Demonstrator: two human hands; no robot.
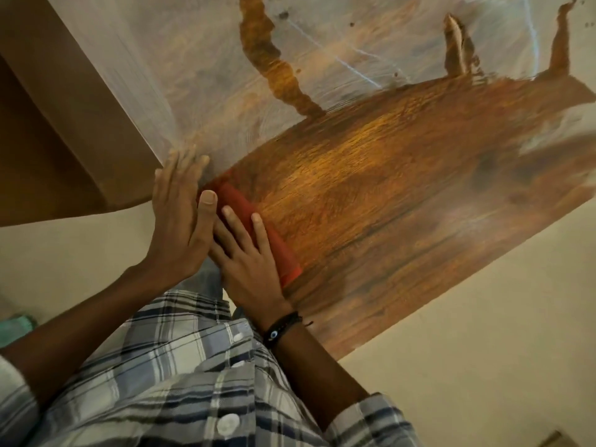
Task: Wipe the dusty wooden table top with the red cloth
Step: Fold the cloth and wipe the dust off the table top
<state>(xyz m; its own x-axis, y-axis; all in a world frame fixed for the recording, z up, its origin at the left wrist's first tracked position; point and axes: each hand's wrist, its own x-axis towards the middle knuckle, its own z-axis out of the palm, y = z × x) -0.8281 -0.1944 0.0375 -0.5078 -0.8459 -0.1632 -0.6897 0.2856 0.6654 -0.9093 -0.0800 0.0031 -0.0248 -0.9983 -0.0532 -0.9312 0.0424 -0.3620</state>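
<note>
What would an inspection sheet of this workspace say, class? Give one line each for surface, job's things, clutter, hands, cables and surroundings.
Surface: wooden table top, near part wiped to clean brown grain, far part under pale dust with a few bare streaks.
Job's things: red cloth, bunched long, lying on the table's near-left edge.
Clutter: nothing seen on the table.
Hands: left hand flat, fingers spread, at the cloth's far end; right hand pressing flat on the cloth; neither closes a grip.
Cables: nothing seen.
Surroundings: beige floor; brown furniture at left; black wristband on the right wrist.
</note>
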